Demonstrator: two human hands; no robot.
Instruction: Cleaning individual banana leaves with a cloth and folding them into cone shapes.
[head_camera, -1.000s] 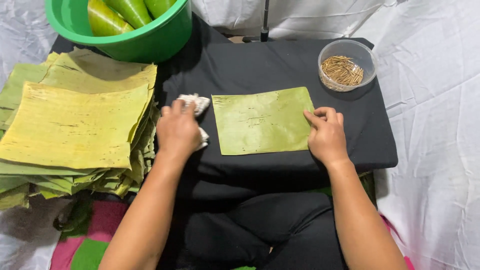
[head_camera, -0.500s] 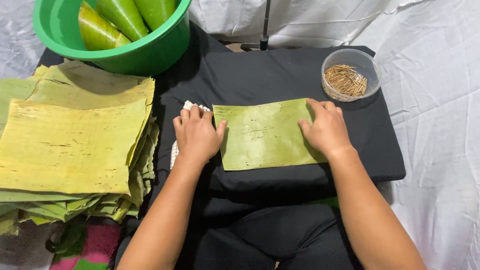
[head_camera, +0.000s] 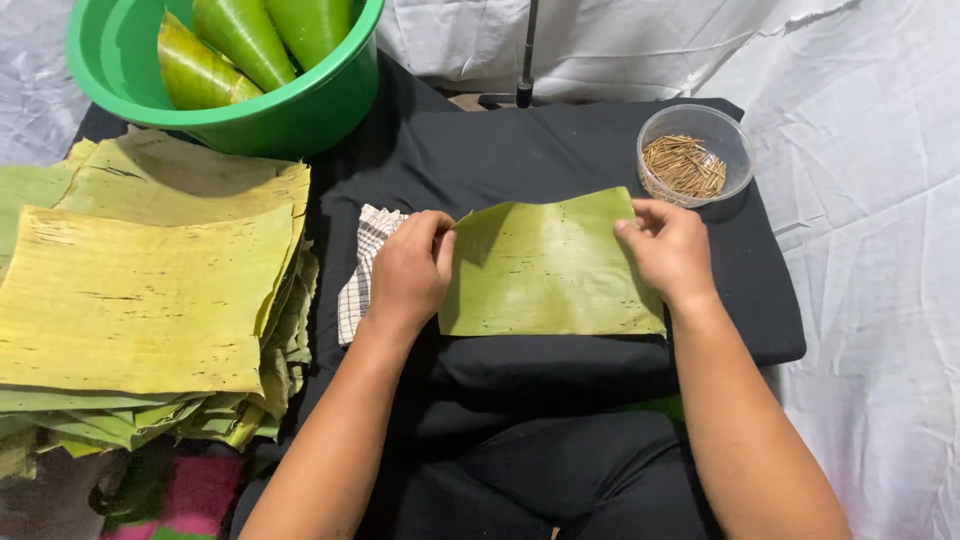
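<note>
A rectangular green banana-leaf sheet (head_camera: 550, 265), lying at the centre of the black padded board (head_camera: 560, 150), is being pinched at its far corners by the left hand (head_camera: 410, 270) and right hand (head_camera: 668, 248). The lifting step appears under way; an even grip seems needed next, away from the clear bowl of small sticks (head_camera: 695, 155) at 1 o'clock.

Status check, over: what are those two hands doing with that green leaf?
Left hand and right hand pinch the banana leaf sheet's top corners. Checked cloth under left hand. Nothing in the way.

Green leaf sheet (head_camera: 550, 270); yellow-green leaf stack (head_camera: 150, 290); bright green tub (head_camera: 300, 110); black-white checked cloth (head_camera: 362, 270); black board cover (head_camera: 560, 150).
</note>
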